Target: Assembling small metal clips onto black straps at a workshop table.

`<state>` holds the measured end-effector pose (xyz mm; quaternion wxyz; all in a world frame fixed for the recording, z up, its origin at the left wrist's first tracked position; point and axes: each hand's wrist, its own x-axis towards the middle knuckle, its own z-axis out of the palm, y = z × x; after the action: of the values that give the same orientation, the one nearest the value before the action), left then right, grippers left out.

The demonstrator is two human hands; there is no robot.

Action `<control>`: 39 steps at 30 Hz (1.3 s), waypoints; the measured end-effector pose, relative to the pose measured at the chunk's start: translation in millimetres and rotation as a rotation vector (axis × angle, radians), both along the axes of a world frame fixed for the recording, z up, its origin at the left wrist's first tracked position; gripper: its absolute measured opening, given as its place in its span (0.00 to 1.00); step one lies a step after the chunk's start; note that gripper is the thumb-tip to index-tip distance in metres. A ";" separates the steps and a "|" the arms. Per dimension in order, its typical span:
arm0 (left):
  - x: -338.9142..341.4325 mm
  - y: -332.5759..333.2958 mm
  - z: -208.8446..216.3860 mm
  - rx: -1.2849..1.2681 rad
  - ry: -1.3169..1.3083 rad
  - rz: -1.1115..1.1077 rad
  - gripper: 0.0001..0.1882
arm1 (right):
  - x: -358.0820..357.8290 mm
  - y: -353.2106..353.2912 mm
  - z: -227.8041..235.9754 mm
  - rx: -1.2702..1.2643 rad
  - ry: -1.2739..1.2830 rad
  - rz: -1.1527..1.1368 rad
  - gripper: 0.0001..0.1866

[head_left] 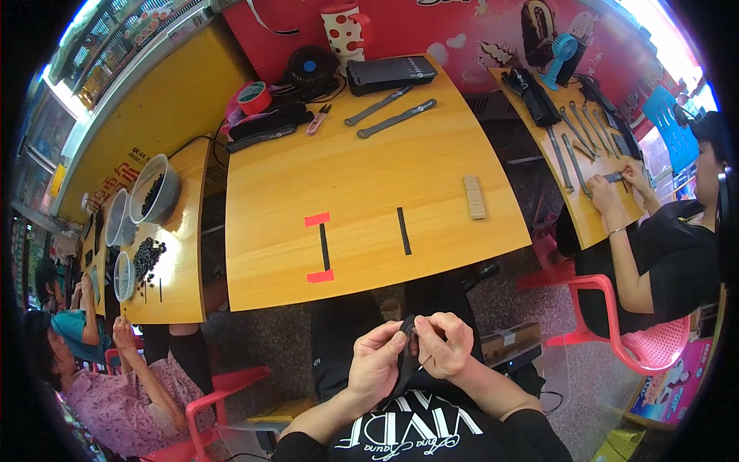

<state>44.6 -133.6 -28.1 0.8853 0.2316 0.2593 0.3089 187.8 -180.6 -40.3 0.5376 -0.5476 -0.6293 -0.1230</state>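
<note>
Over my lap, just off the near edge of the table, both hands hold one dark fabric strap [406, 362]. My left hand [374, 360] is closed, its thumb pressed on the bent top of the strap. Close beside it, my right hand [446, 344] pinches the strap near the same bend; the exact fingertip contact is partly hidden. The strap hangs down between my hands. On the table [346, 169] lie a black strip [324, 246] with red tape [317, 219] at its ends and a second black strip [404, 231]. Farther off are two grey straps [396, 119].
A ribbed beige block [475, 198] lies at the table's right. Snips [318, 121], a tape roll [252, 97], a black stack [391, 75] and a small fan [309, 68] sit at the back. Co-workers sit left and right, one handling straps [570, 158], another near tubs [155, 190].
</note>
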 end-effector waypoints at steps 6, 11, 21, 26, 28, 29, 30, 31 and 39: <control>3.7 -0.5 3.6 -0.028 0.019 0.056 0.11 | -8.9 4.2 -4.9 0.041 0.086 -0.052 0.15; 3.2 -0.8 -1.0 0.025 0.004 0.067 0.11 | -11.8 6.5 -6.5 0.019 0.080 -0.095 0.11; -5.2 4.8 -4.8 0.055 0.007 0.022 0.11 | 8.8 10.1 18.3 -0.236 0.234 0.300 0.09; -4.7 10.0 -3.6 0.155 0.047 -0.017 0.09 | 10.3 6.3 25.9 -0.253 -0.030 0.285 0.09; -4.2 11.7 -0.6 0.141 0.049 -0.007 0.09 | 12.1 4.6 31.5 -0.344 -0.098 0.323 0.08; -3.2 12.4 1.2 0.128 0.044 -0.002 0.09 | 11.4 3.5 31.2 -0.343 -0.098 0.321 0.08; -4.2 12.3 0.2 0.130 0.043 -0.003 0.09 | 10.0 1.9 29.5 -0.332 -0.173 0.314 0.08; -6.0 12.4 -2.5 0.109 0.037 -0.012 0.09 | 8.3 -0.2 28.5 -0.321 -0.246 0.308 0.08; -8.5 19.6 -0.2 -0.042 0.000 0.032 0.11 | -2.8 -19.2 24.7 -0.234 -0.422 0.403 0.11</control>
<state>36.1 -114.0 -28.3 0.8849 0.2090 0.2694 0.3174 184.9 -199.9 -15.6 0.3419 -0.4324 -0.8327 -0.0518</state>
